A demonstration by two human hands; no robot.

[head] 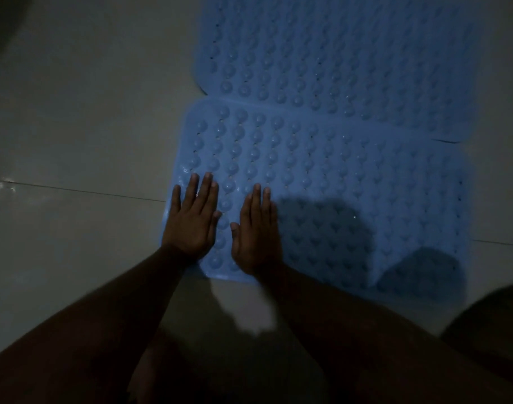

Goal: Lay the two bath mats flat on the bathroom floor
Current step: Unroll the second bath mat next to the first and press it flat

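Near mat blue, bumpy, flat; hands pressing.

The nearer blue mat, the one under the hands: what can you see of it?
The nearer blue mat looks like soft rubber or plastic, covered in rows of round bumps with small holes between. It lies spread on the pale tiled floor, its far edge meeting the farther mat. The left hand and right hand press flat, fingers extended, near its left end.

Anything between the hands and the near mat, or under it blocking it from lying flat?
Nothing visible. The left hand and right hand lie palm-down directly on the near mat, which rests on bare floor tile with no object around it.
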